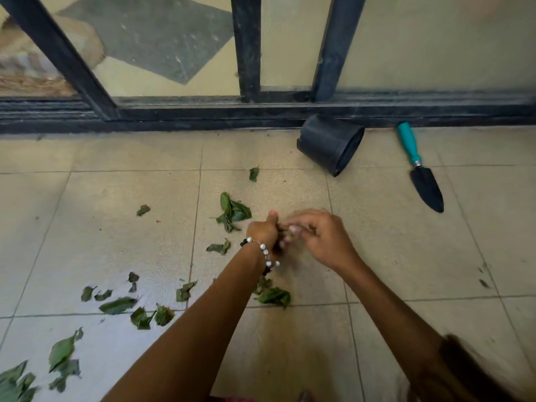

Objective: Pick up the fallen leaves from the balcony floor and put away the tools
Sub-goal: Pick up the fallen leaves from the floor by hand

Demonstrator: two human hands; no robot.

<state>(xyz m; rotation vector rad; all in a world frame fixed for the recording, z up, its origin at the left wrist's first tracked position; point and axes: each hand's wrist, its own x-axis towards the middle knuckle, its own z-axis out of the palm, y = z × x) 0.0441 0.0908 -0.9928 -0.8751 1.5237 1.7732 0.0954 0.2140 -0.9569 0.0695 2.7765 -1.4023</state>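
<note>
The balcony floor (290,343) is pale tile, and most of the fallen leaves (233,211) are scattered over its left and middle part, from a clump just beyond the hands down to a thick patch at the lower-left corner (62,351). So the leaf-gathering step looks to be in hand and far from done.

The sliding door frame (246,47) runs along the far edge. Against its track lies a black pot (330,145), tipped on its side, and well to the right of it the trowel (422,169) with a teal handle (neither touched yet).

Both hands meet low over the tile. The left hand (262,232), wearing a beaded bracelet (265,252), has its fingers curled, the right hand (319,236) bends toward it; blur hides whether either grip is clamped on a leaf, so I cannot tell.

Next, I judge, a reach left to the nearest clump. Nothing blocks that; the thin, flat leaves may need pinching at an edge.
</note>
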